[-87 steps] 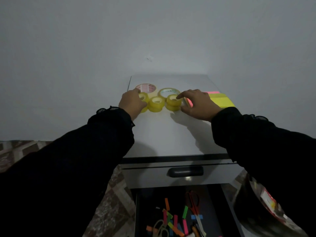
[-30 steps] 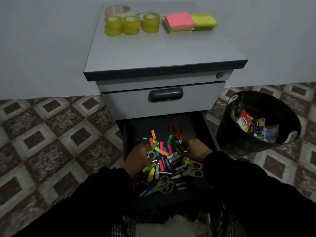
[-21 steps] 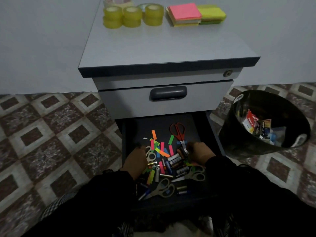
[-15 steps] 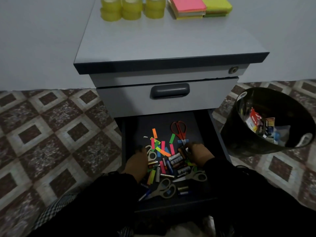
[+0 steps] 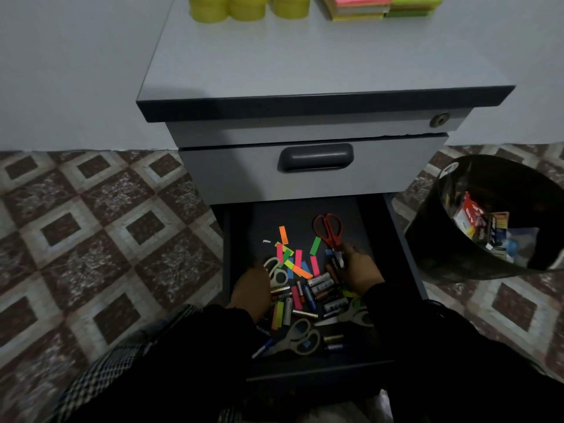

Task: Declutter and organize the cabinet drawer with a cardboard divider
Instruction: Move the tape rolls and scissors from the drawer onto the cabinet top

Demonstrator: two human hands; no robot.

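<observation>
Down in the open bottom drawer (image 5: pixel 241 239) of the cabinet (image 5: pixel 305 65), both hands are among the clutter. The sorting looks only partly done: tape rolls (image 5: pixel 244 7) and sticky note pads (image 5: pixel 378 6) already stand in a row at the back of the cabinet's top surface, probably set there to free the drawer, and a black bin (image 5: pixel 433 227) with discarded packaging stands just beside the cabinet on the right, within easy reach for rubbish. No cardboard divider shows anywhere in view.

Inside the drawer, batteries (image 5: pixel 320 285) lie heaped in the middle, with coloured paper tabs (image 5: pixel 297 259) scattered over and behind them. Red scissors (image 5: pixel 329 232) lie toward the back, grey scissors (image 5: pixel 297 338) near the front, and another grey pair (image 5: pixel 276 271) sits at the left.

The left hand (image 5: pixel 253 286) rests at the left edge of the heap, touching or just beside that grey pair's handles; its fingers are hidden from this angle, so I cannot tell whether it holds anything. The right hand (image 5: pixel 360 271) has its fingers curled at the tips of the red scissors, seemingly pinching the blades there, though the dim light makes this unsure. Lifting them out would likely come next.
</observation>
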